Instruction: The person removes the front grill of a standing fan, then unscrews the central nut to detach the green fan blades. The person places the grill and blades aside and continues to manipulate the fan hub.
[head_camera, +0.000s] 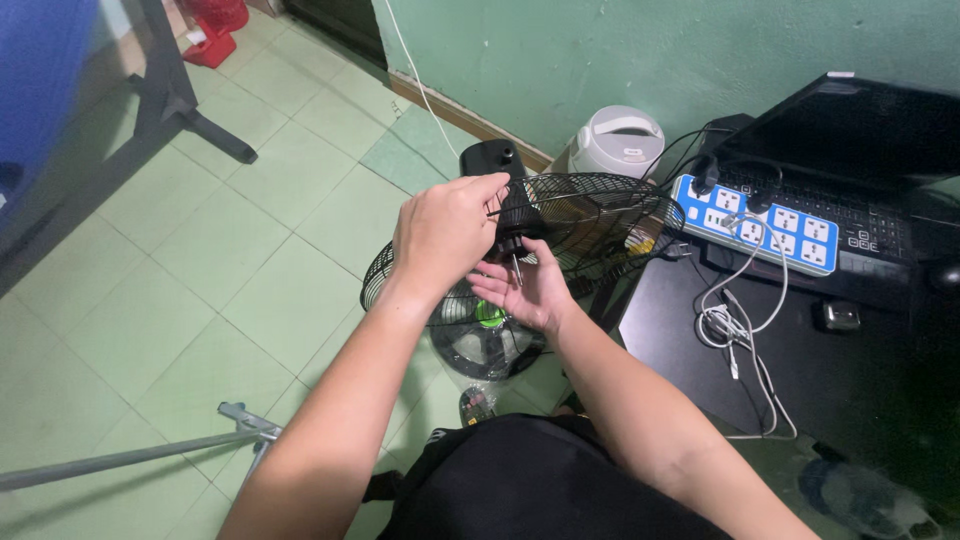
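Observation:
A black fan motor housing (492, 160) with its round black wire rear guard (600, 215) stands tilted over the green tiled floor. A thin metal shaft (517, 268) sticks out of the motor hub toward me. My left hand (440, 235) grips the black hub at the guard's centre from above. My right hand (528, 290) is cupped palm-up under the shaft, fingers touching the hub. Below, the fan's round base (485, 345) with a green part shows through the guard.
A white rice cooker (615, 140) stands by the green wall. A blue-and-white power strip (760, 222) with cables lies on a black laptop (860, 160) on a black table (680, 330). A grey metal stand pole (130, 455) lies at lower left, a black table leg (180, 110) upper left.

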